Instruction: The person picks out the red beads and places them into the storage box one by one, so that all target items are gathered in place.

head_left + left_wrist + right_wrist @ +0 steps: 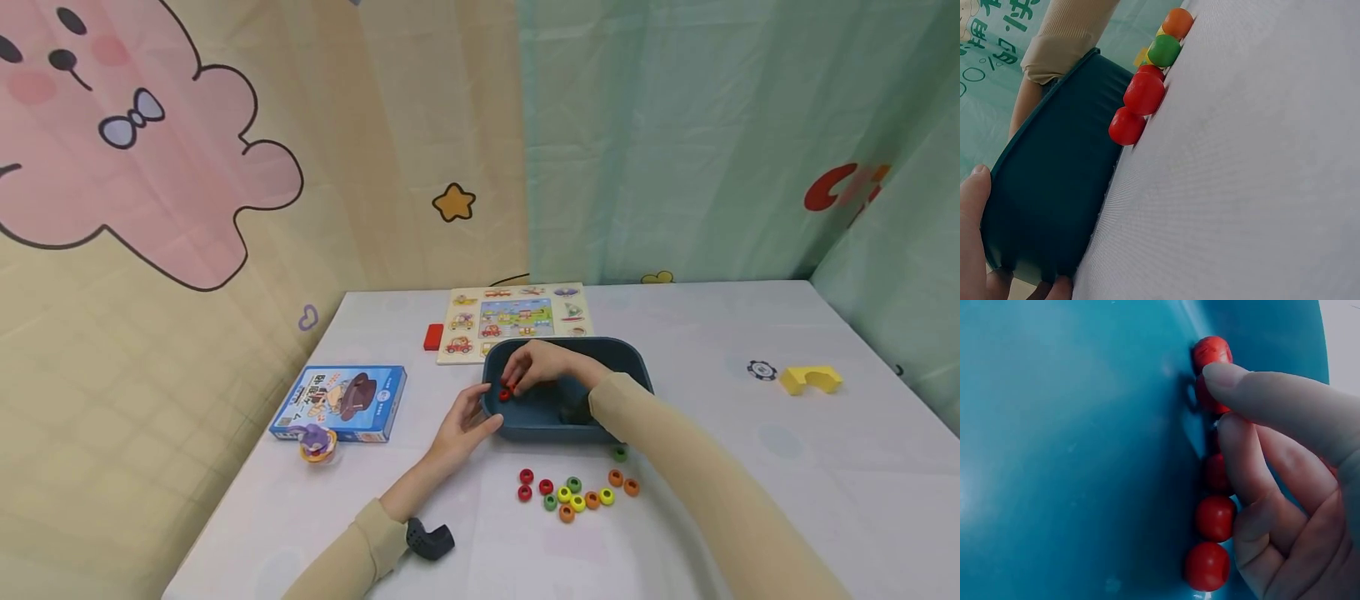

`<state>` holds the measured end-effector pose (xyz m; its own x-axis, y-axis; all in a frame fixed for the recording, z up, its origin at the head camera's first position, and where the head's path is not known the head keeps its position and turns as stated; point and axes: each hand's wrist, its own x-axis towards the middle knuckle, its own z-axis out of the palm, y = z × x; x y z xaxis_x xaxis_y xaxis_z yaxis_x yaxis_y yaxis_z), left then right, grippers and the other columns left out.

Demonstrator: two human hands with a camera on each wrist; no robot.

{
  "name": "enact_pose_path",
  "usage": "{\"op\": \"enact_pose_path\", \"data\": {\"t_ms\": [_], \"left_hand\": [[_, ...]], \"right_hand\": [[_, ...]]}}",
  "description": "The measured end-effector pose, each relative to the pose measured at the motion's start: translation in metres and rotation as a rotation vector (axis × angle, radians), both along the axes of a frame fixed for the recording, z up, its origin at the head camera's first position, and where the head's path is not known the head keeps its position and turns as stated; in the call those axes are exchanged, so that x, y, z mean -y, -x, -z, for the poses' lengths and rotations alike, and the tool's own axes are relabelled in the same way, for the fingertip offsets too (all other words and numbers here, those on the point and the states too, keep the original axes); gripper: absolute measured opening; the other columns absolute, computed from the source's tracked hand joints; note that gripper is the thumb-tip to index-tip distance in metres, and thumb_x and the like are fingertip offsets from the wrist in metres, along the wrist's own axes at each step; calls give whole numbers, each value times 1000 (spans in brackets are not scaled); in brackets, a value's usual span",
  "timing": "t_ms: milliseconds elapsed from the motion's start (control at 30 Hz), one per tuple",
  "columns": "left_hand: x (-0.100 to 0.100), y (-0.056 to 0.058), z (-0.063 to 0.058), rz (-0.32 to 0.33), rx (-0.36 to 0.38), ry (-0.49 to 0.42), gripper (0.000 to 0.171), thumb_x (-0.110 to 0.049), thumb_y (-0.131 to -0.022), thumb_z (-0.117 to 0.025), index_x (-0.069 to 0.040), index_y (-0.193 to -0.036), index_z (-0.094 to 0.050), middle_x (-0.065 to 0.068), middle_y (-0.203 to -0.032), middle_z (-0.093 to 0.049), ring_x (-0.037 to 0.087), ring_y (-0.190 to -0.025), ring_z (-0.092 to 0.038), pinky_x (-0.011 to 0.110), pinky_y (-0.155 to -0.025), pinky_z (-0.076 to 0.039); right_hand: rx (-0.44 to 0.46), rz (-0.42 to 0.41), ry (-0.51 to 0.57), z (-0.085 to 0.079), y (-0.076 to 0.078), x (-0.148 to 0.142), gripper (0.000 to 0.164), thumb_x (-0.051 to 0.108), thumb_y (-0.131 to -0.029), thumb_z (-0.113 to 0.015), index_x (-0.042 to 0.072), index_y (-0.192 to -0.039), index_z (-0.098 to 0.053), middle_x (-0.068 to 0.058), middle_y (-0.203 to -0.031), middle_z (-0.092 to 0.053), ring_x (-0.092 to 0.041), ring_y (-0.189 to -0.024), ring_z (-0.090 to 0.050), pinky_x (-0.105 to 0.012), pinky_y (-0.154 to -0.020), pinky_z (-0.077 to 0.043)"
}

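Note:
A dark blue plastic tub (pixel 555 432) stands on the white table. My left hand (pixel 459 429) grips its left end, with the thumb at the rim and fingers round the corner in the left wrist view. Inside the tub, my right hand (pixel 546 364) pinches a red bead (pixel 1205 394) between thumb and fingertips. More red beads, such as this lower bead (pixel 1215 517), line up along the tub's wall, partly hidden by the fingers. In front of the tub lie several loose beads: red (pixel 527 476), green (pixel 573 484), yellow (pixel 577 503) and orange (pixel 632 487).
Behind the tub lies a wooden picture puzzle board (pixel 461 321), beside a red block (pixel 433 337). A blue box (pixel 341 400) and a small purple toy (pixel 318 442) are at the left. To the right sits a yellow arch block (pixel 812 379). A black curved object (pixel 430 540) is by the left sleeve.

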<state>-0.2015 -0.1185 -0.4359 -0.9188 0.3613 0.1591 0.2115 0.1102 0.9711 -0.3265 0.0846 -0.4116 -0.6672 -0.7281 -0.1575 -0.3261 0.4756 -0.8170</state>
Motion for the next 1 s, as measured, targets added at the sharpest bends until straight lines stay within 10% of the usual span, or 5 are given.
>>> {"op": "enact_pose_path", "data": {"t_ms": [333,567,767,1000], "left_hand": [[0,-1,-1,2,-14,1,58,-20,-87,-59,-2,-134,-30,17,-141,-29,26,-128,-30,37,-99,-32],[0,-1,-2,-4,6,-6,59,-20,-86,-60,-3,-134,-30,16,-141,-29,28,-128,-29,38,-99,-32],[1,2,-2,-20,4,4,57,-21,-86,-60,-6,-133,-33,13,-140,-32,25,-127,-31,34,-98,-34],[0,2,1,-5,-6,-3,59,-19,-86,-60,-1,-134,-31,18,-140,-30,30,-128,-29,39,-99,-32]], "right_hand": [[-79,9,-75,-2,-1,4,23,6,-73,-72,9,-95,-67,0,-88,-67,-11,-81,-62,-27,-74,-51],[-181,22,-8,-49,-13,-13,31,11,-76,-70,8,-106,-63,-2,-100,-64,-12,-86,-60,-29,-74,-50],[-305,-21,88,-82,-63,-31,30,25,-79,-68,13,-107,-63,0,-98,-64,-13,-73,-58,-28,-63,-50],[-280,-177,140,-47,-125,-38,21,21,-81,-66,21,-102,-63,0,-95,-64,-7,-66,-56,-23,-55,-49]]}}
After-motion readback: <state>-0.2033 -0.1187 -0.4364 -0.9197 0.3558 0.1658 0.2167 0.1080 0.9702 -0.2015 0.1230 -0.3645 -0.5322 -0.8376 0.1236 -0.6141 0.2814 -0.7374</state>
